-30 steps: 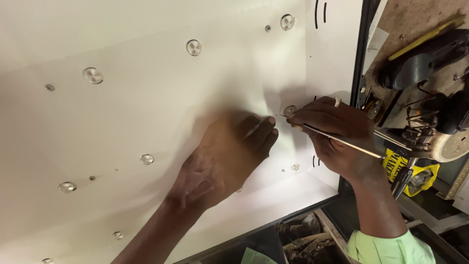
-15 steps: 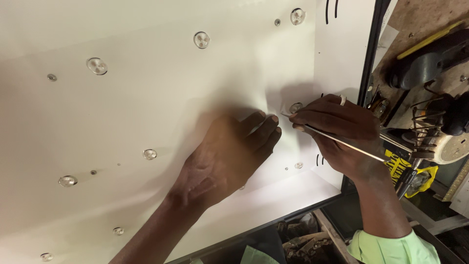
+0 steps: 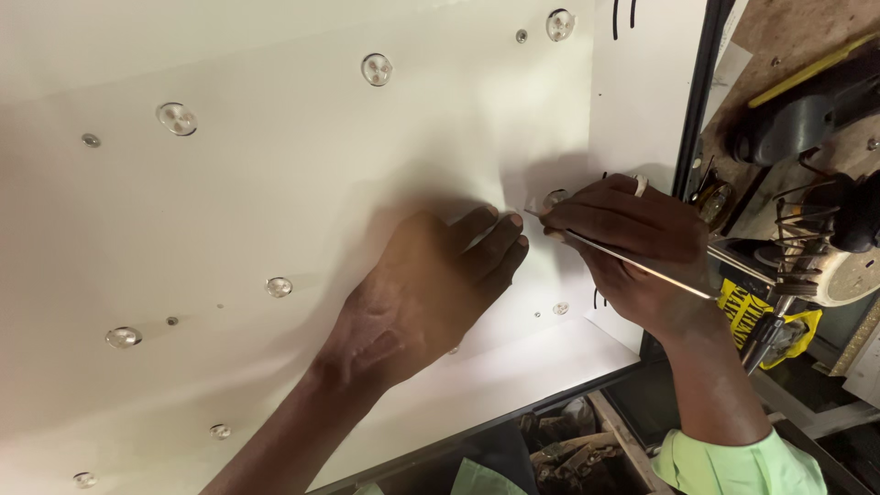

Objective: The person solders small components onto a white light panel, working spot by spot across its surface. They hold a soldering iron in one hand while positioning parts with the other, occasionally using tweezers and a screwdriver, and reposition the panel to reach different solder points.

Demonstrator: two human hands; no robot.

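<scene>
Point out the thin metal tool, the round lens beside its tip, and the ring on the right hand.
thin metal tool (image 3: pixel 632 264), head view, mid-shaft.
round lens (image 3: pixel 555 197), head view, its visible edge.
ring (image 3: pixel 641 186), head view, band on a right hand (image 3: pixel 632 252) finger.

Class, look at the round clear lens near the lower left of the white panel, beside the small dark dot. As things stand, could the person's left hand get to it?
Probably yes. The left hand lies flat on the white panel holding nothing, and the bare sheet between it and the round lens shows nothing in the way. The right hand holds the thin rod on the far side.
</scene>
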